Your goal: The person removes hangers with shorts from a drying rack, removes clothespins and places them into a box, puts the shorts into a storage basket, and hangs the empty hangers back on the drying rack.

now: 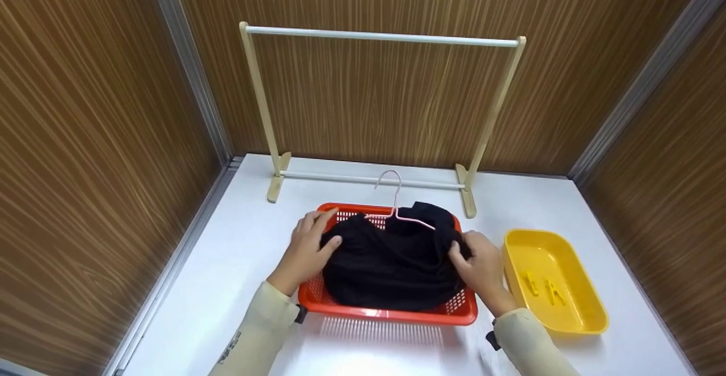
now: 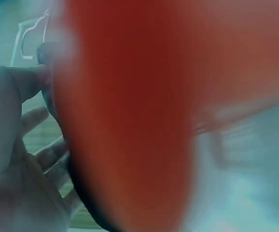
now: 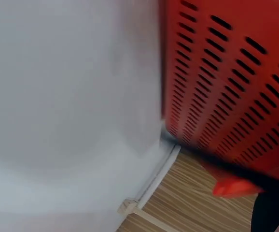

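Note:
A black garment [image 1: 391,268] lies bunched in a red basket [image 1: 391,315]. A pale pink hanger [image 1: 395,197] sits at its neckline, with the hook standing up above the cloth. At the basket's left side, my left hand [image 1: 306,248] rests against the garment, fingers spread and thumb on the cloth. In the left wrist view that thumb [image 2: 26,84] meets the dark fabric while the other fingers stand apart from it. My right hand [image 1: 482,262] pinches the garment's right shoulder near the rim. The right wrist view shows mostly the basket's slotted wall [image 3: 226,82]; the fingers are hidden there.
Behind the basket stands a wooden rack [image 1: 261,98] with a white top bar [image 1: 385,36] and a lower bar. To the right, a yellow tray [image 1: 584,268] holds yellow clothespins [image 1: 553,292]. Wood-grain walls enclose the white table [image 1: 227,262] at the back and sides.

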Motion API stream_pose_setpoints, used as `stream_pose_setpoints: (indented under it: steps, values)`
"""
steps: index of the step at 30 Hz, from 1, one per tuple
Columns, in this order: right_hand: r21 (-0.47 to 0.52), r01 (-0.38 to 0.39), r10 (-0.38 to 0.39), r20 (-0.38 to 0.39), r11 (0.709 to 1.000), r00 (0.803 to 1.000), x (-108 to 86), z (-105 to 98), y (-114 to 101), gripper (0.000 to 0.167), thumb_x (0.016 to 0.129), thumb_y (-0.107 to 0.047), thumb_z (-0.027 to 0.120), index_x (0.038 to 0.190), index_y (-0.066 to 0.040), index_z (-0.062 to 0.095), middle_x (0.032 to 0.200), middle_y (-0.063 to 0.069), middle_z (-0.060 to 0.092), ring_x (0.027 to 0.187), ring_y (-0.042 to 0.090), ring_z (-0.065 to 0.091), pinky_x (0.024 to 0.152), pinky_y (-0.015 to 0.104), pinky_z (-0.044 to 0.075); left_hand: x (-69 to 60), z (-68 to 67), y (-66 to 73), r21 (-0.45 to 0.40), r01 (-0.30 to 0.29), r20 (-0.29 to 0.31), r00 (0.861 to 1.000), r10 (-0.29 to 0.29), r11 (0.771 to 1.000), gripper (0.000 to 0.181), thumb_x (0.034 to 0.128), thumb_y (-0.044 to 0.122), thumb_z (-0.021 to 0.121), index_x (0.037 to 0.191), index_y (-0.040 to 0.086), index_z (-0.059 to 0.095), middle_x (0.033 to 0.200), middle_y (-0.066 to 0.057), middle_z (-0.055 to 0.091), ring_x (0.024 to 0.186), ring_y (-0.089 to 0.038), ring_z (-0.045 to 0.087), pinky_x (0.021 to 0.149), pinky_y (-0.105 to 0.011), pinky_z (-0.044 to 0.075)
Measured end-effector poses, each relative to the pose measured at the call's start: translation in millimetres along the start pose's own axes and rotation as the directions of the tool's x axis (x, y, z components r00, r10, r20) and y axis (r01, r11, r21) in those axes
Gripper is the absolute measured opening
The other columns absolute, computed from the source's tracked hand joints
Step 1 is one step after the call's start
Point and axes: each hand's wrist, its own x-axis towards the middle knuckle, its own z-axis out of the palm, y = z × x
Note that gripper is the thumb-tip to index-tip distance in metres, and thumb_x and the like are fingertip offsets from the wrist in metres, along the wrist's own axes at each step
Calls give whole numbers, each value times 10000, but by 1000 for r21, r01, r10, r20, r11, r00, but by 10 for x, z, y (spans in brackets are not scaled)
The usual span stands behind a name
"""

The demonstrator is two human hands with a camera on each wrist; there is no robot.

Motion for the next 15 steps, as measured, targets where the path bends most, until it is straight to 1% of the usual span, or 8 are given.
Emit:
stream_pose_setpoints:
  steps: [2,5,7,9,11,12,13,15]
  values:
    - [13,13,-13,-7,1000,1000,25,-47,-30,93,849,-122,685,792,-73,631,706,52,584,619,238,544,592,406,437,16,7,64,-5,-2,12,1000,2,1000,614,1048,339,608,1601,211,374,1516,-105,419,1402,-301,395,1151,-559,337]
    - [8,69,-68,-29,998,997,55,-91,-86,84,842,-133,669,790,-78,632,704,43,583,613,220,545,581,388,446,16,29,107,-10,-14,51,999,14,1000,601,1057,344,593,1593,171,383,1525,-84,455,1403,-276,440,1156,-532,355]
    - [8,87,-87,-29,996,996,70,-110,-123,81,838,-130,663,787,-80,625,698,36,572,605,206,534,572,372,442,12,46,120,-18,-26,70,997,27,1000,534,1069,347,572,1547,145,446,1494,-71,519,1366,-256,502,1140,-509,386]
    - [26,82,-82,-4,996,997,78,-126,-150,70,834,-109,670,791,-84,621,700,25,568,604,184,527,567,349,435,14,72,121,-23,-34,65,997,35,999,450,1075,368,554,1457,131,532,1406,-56,605,1274,-231,582,1101,-484,434]
    - [61,24,-28,66,998,997,82,-141,-180,58,835,-77,689,819,-80,633,724,27,591,629,180,541,592,352,442,23,97,116,-22,-43,47,998,44,999,381,1073,412,541,1338,144,594,1260,-20,672,1130,-194,638,1027,-449,489]
    - [70,-21,13,109,997,994,83,-146,-199,60,835,-66,701,845,-76,642,747,32,611,652,184,556,615,359,451,28,109,110,-16,-52,33,998,52,999,355,1071,434,536,1264,145,611,1150,-5,682,1033,-186,645,968,-431,510]
    - [76,-73,61,156,994,986,81,-148,-221,77,839,-61,711,891,-67,655,792,44,638,697,196,584,656,371,470,30,122,101,-8,-59,21,998,59,998,349,1067,458,531,1188,141,614,1036,4,665,943,-181,633,903,-413,518]
    - [88,-187,161,250,978,955,76,-147,-276,207,858,-62,719,1056,-27,671,943,93,689,852,244,640,792,408,498,28,147,73,11,-71,9,997,70,997,362,1054,499,530,1059,143,593,850,35,561,807,-160,576,792,-365,490]
